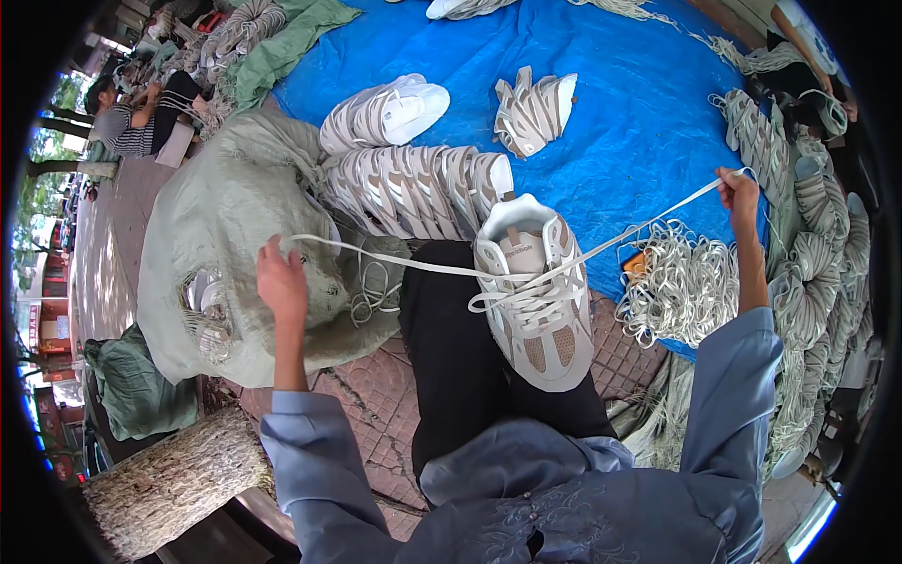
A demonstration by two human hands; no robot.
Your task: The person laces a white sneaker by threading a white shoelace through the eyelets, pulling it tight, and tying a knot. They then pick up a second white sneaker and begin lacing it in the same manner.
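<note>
A beige and white sneaker (554, 367) rests on my black-trousered knees, its toe toward me. A flat off-white shoelace (650, 224) runs through its upper eyelets, and both long ends stretch out sideways. My left hand (282, 282) is raised at the left, fingers pinched at one lace end. Out to the far right, my right hand (739, 195) is closed on the other end and draws it up in a taut line. The lower eyelets are laced crosswise, and a loose loop lies over the shoe's left side.
Beyond the shoe, a row of nested shoe uppers (404, 193) and a separate stack (498, 122) lie on blue sheeting (639, 113). A pile of laces (681, 287) sits at the right, a pale sack (235, 235) at the left. Another person (132, 122) sits far left.
</note>
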